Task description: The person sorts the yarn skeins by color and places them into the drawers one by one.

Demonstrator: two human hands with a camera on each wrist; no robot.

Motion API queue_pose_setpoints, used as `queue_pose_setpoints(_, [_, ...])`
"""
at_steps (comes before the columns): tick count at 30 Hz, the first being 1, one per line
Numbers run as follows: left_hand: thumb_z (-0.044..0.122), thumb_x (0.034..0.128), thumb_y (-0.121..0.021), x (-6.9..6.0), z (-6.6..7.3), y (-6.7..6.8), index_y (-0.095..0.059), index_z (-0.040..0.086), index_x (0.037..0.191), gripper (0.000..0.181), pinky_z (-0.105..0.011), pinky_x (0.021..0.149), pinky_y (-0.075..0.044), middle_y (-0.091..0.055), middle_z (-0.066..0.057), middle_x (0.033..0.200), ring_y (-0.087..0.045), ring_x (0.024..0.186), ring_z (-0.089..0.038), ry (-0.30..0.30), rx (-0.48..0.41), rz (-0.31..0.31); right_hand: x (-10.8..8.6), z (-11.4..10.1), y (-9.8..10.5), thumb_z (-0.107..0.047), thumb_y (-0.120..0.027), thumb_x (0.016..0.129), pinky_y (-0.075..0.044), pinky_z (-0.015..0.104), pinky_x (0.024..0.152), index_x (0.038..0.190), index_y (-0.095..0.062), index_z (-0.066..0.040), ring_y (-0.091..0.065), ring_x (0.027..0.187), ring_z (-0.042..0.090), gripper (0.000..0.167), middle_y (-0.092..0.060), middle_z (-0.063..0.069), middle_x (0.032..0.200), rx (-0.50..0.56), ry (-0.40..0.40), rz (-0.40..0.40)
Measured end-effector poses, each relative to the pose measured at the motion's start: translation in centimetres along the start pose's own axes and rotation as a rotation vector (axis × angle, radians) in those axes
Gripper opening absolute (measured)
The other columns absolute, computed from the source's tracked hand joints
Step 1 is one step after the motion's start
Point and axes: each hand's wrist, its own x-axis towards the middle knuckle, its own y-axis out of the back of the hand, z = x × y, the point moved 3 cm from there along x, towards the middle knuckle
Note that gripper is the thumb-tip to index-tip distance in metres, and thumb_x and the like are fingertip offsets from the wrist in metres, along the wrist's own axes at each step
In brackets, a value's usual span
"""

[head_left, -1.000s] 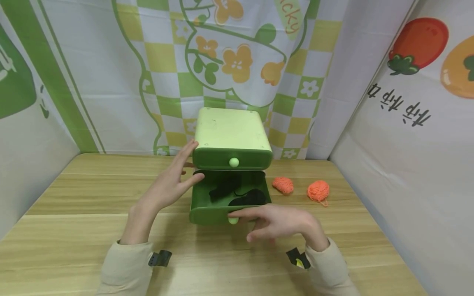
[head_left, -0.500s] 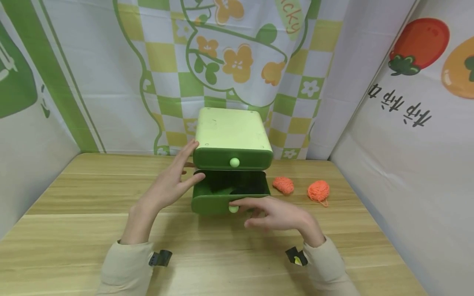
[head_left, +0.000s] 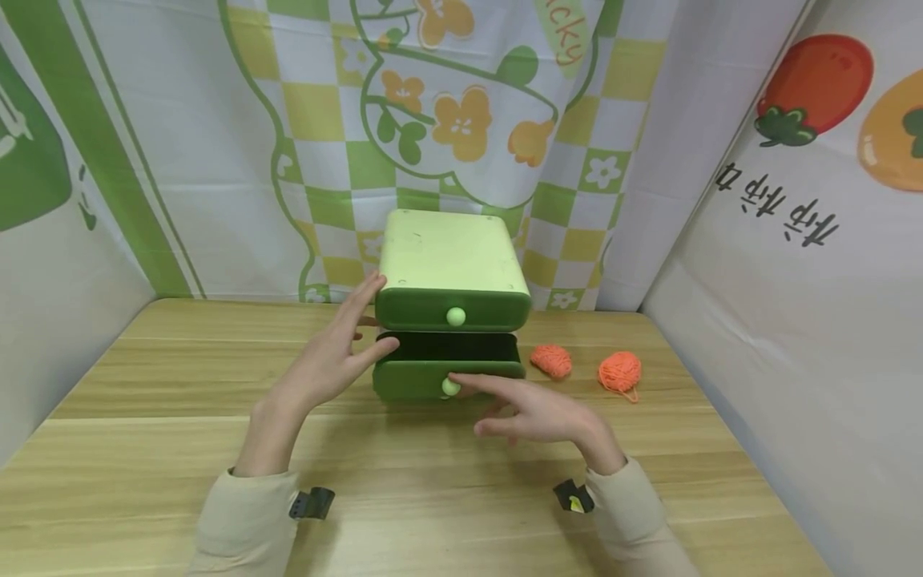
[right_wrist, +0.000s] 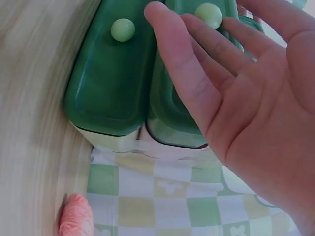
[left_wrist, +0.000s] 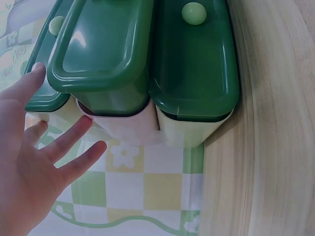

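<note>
A small drawer cabinet (head_left: pixel 450 250) with a pale green top and dark green fronts stands on the table. Its middle drawer (head_left: pixel 411 381) is partly pulled out; the dark inside shows no contents. My left hand (head_left: pixel 313 369) rests at the cabinet's left side, fingers spread, fingertips by the top drawer's edge. With fingers extended, my right hand (head_left: pixel 537 409) touches the round pale knob (head_left: pixel 450 386) of the middle drawer. In the left wrist view, the bottom drawer (left_wrist: pixel 194 64) sits flush, nearest the tabletop.
Two orange yarn balls lie right of the cabinet: the nearer yarn ball (head_left: pixel 551 361) close to its side, the other yarn ball (head_left: pixel 619 373) farther right. A patterned curtain (head_left: pixel 310 160) hangs behind. The wooden table (head_left: pixel 180 449) extends in front.
My right hand has pushed the middle drawer further in toward the cabinet. The black items inside it have gone out of sight. My left hand has stayed in place.
</note>
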Motion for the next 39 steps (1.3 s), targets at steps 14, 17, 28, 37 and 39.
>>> queue_pose_setpoints(14, [0.047, 0.0949, -0.064, 0.0, -0.1, 0.0, -0.003, 0.046, 0.157, 0.087, -0.057, 0.101, -0.05, -0.001, 0.011, 0.168, -0.053, 0.129, -0.034, 0.004, 0.035, 0.005, 0.9, 1.9, 0.2, -0.02, -0.063, 0.099, -0.061, 0.04, 0.064, 0.16, -0.015, -0.03, -0.066, 0.107, 0.022, 0.079, -0.037, 0.008, 0.157, 0.051, 0.042, 0.075])
queue_pose_setpoints(17, [0.047, 0.0952, -0.063, 0.0, -0.1, 0.0, -0.003, 0.044, 0.158, 0.087, -0.056, 0.102, -0.049, 0.0, 0.009, 0.168, -0.055, 0.127, -0.034, -0.003, 0.039, 0.0, 1.0, 2.1, 0.2, -0.019, -0.063, 0.098, -0.061, 0.04, 0.063, 0.161, -0.013, -0.029, -0.066, 0.11, 0.025, 0.081, -0.036, 0.009, 0.158, 0.056, 0.045, 0.092])
queue_pose_setpoints(28, [0.047, 0.0944, -0.065, 0.0, -0.1, 0.0, -0.002, 0.041, 0.159, 0.09, -0.057, 0.102, -0.049, -0.001, 0.007, 0.168, -0.056, 0.125, -0.034, -0.019, 0.033, -0.001, 1.0, 2.2, 0.2, -0.018, -0.064, 0.098, -0.061, 0.043, 0.063, 0.161, -0.014, -0.029, -0.058, 0.124, 0.04, 0.082, -0.029, 0.007, 0.162, 0.105, 0.031, 0.092])
queue_pose_setpoints(37, [0.047, 0.0932, -0.066, 0.0, -0.1, 0.0, -0.002, 0.043, 0.158, 0.091, -0.055, 0.101, -0.05, -0.001, 0.009, 0.168, -0.057, 0.123, -0.031, -0.016, 0.042, 0.004, 1.1, 2.2, 0.2, -0.02, -0.064, 0.098, -0.061, 0.041, 0.063, 0.161, -0.013, -0.032, -0.056, 0.126, 0.039, 0.082, -0.026, 0.004, 0.164, 0.107, 0.032, 0.098])
queue_pose_setpoints(39, [0.047, 0.0932, -0.066, 0.0, -0.1, 0.0, -0.002, 0.043, 0.158, 0.091, -0.055, 0.101, -0.05, -0.001, 0.009, 0.168, -0.057, 0.125, -0.032, -0.013, 0.041, 0.003, 1.2, 2.2, 0.2, -0.021, -0.064, 0.098, -0.061, 0.042, 0.064, 0.161, -0.013, -0.032, -0.056, 0.128, 0.038, 0.081, -0.024, 0.002, 0.165, 0.105, 0.028, 0.094])
